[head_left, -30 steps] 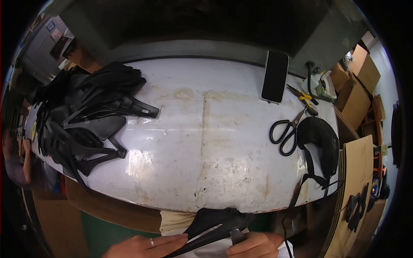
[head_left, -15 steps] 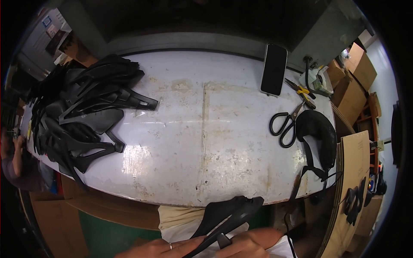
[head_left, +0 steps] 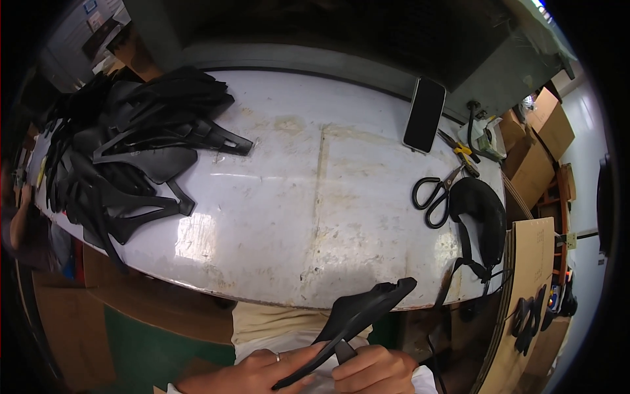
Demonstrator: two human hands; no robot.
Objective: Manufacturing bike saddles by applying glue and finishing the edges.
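Observation:
Over the table's near edge, a black moulded part point(head_left: 357, 315) slants from lower left to upper right. My left hand point(head_left: 272, 369), with a ring on one finger, grips its lower end. My right hand point(head_left: 375, 371) is closed round a short dark flat-ended piece point(head_left: 344, 352), like a blade, whose tip lies against the part's edge; most of it is hidden in the fist. A heap of similar black moulded parts point(head_left: 141, 161) covers the table's left side, some with slots and arms.
On the right of the white table point(head_left: 275, 217) lie a phone point(head_left: 425, 115), yellow-handled pliers point(head_left: 464, 150), black-handled scissors point(head_left: 434, 200) and a black padded strap point(head_left: 482, 213). Cardboard point(head_left: 522, 282) leans beyond the right edge, with dark gloves point(head_left: 527, 322) on it. Another person's arm point(head_left: 23, 217) shows far left.
The black part and both hands have come up a little in view, with the part's far end further right. The whole scene has tilted slightly as my head moved.

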